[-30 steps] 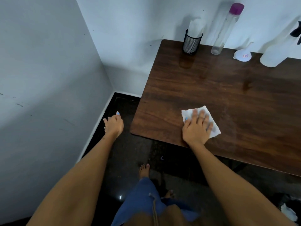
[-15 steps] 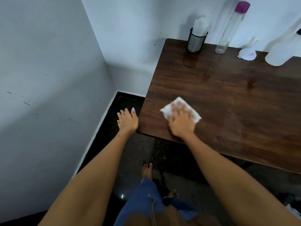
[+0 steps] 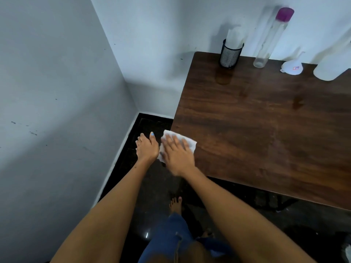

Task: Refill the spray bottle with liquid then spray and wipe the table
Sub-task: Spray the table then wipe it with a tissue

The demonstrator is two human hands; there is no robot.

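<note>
A dark wooden table (image 3: 266,133) fills the right side. My right hand (image 3: 177,154) lies flat, fingers spread, pressing a white paper towel (image 3: 190,145) onto the table's near left corner; part of the towel hangs past the edge. My left hand (image 3: 147,147) hovers just off that corner beside the towel, fingers loosely apart, holding nothing. The white spray bottle (image 3: 332,61) stands at the back right edge, its top cut off by the frame. A tall clear bottle with a purple cap (image 3: 269,38) and a small white funnel (image 3: 291,68) stand along the back.
A black mesh cup (image 3: 229,55) holding white paper stands at the table's back left corner. White walls close in on the left and behind. The dark floor (image 3: 152,186) lies below, with my bare foot (image 3: 175,205) near the table edge.
My right hand has slid the towel leftward along the near edge to the table's left corner. My left hand has come in close beside it.
</note>
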